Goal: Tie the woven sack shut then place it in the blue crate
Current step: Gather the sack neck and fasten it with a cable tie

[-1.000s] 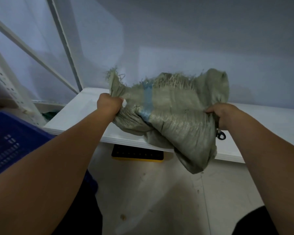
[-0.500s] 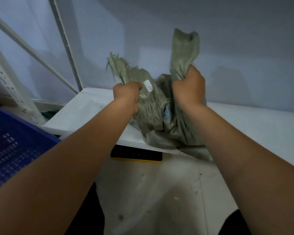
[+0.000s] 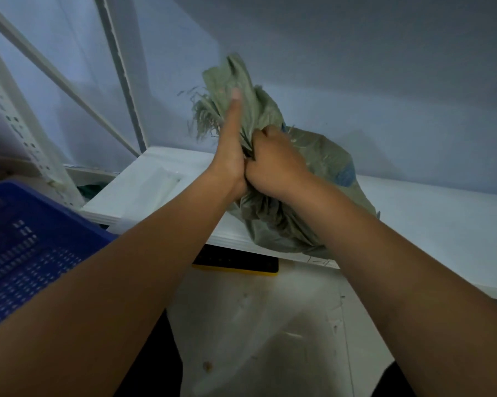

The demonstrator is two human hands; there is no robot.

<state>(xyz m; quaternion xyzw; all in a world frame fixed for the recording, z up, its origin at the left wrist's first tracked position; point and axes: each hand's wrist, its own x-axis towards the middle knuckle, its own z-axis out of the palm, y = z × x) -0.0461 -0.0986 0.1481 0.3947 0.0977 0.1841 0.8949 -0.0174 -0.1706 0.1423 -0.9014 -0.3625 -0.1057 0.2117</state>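
A grey-green woven sack [image 3: 313, 167] with a faded blue stripe rests on the front part of a white shelf [image 3: 430, 219]. Its frayed mouth is gathered into a bunch that stands up above my hands. My left hand [image 3: 230, 156] holds the left side of the bunch, thumb stretched up along the cloth. My right hand [image 3: 273, 164] is clenched on the neck of the sack, pressed against my left hand. The blue crate [image 3: 26, 247] with slotted walls stands at the lower left, apart from the sack.
White metal rack posts and a slanted brace [image 3: 69, 90] rise at the left behind the crate. A black and yellow flat object [image 3: 236, 263] lies under the shelf edge. Pale floor [image 3: 270, 325] shows below between my arms. A plain wall is behind the shelf.
My hands have come together from wide apart, gathering the sack's two upper corners into one bunch. The sack's body has settled to the right on the shelf.
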